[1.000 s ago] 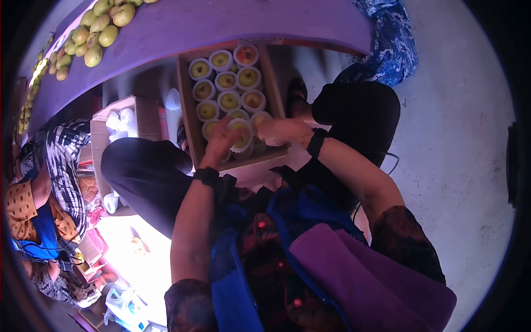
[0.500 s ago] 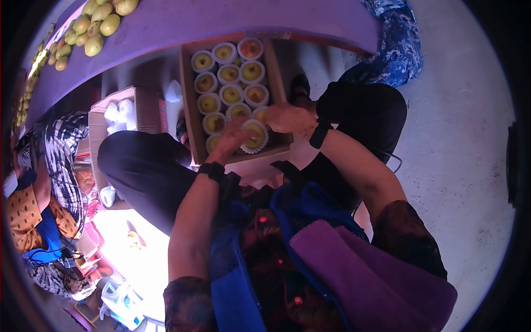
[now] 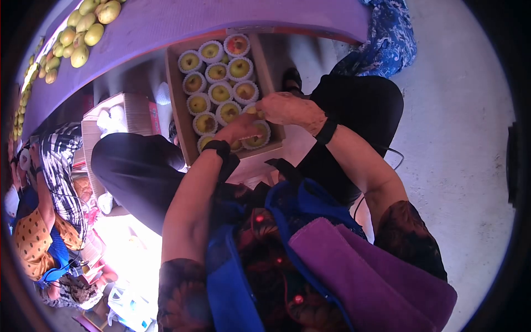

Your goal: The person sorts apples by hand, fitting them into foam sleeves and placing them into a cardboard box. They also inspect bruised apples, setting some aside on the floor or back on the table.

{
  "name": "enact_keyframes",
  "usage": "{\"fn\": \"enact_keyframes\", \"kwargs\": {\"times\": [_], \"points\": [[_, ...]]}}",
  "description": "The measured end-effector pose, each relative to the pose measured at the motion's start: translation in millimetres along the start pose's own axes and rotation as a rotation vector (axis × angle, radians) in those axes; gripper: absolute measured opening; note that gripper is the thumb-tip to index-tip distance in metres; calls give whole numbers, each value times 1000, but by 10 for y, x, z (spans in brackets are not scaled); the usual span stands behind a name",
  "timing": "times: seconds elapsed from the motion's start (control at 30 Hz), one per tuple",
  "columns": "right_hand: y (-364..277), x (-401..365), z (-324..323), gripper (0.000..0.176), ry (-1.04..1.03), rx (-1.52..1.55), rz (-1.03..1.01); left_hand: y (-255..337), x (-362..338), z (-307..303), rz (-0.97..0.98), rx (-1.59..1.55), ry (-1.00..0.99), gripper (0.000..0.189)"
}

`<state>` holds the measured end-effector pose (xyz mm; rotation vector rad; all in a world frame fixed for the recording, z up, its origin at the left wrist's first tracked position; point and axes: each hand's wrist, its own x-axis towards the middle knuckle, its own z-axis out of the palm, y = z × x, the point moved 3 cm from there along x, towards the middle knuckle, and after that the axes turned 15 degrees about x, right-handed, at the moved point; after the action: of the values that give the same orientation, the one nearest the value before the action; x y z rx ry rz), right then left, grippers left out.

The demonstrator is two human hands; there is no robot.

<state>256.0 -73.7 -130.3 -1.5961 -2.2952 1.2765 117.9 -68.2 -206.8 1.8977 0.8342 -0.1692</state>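
On netted fruit (image 3: 258, 136), curled left hand (image 3: 239, 128)

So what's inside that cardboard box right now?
Rows of yellow-green fruits in white foam nets fill the cardboard box. The left hand and right hand cover part of the nearest row; whatever lies underneath is hidden.

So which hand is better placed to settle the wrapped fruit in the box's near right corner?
Likely left: the left hand touches that wrapped fruit; the right hand sits a row farther, by the box wall.
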Motion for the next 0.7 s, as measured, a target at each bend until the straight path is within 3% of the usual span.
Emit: {"fn": "enact_keyframes", "kwargs": {"times": [0.13, 0.2, 0.23, 0.3, 0.33, 0.43, 0.5, 0.63, 0.7], "points": [[36, 0, -20, 28, -61, -6, -66, -17, 26, -22, -80, -114, -39, 65], [-22, -26, -80, 60, -58, 76, 45, -6, 17, -90, -123, -108, -23, 69], [-68, -31, -128, 60, -60, 79, 39, 2, -2, -136, -166, -100, 0, 74], [-130, -38, -193, 77, -113, 249, 2, 15, -44, -224, -109, -143, 43, 77], [-111, -21, -177, 77, -113, 248, -2, 48, -65, -272, -44, -187, 81, 81], [-75, 8, -122, 78, -190, 206, 44, 233, -222, -436, -88, -320, 58, 85], [-106, 20, -127, 78, -230, 469, 210, 232, -228, -445, -56, -307, 83, 86], [-15, 113, -91, 77, -284, 645, 177, 273, -314, -519, -30, -354, 126, 86], [6, 126, -123, 72, -187, 741, 198, 277, -328, -557, -12, -392, 128, 85]]}}
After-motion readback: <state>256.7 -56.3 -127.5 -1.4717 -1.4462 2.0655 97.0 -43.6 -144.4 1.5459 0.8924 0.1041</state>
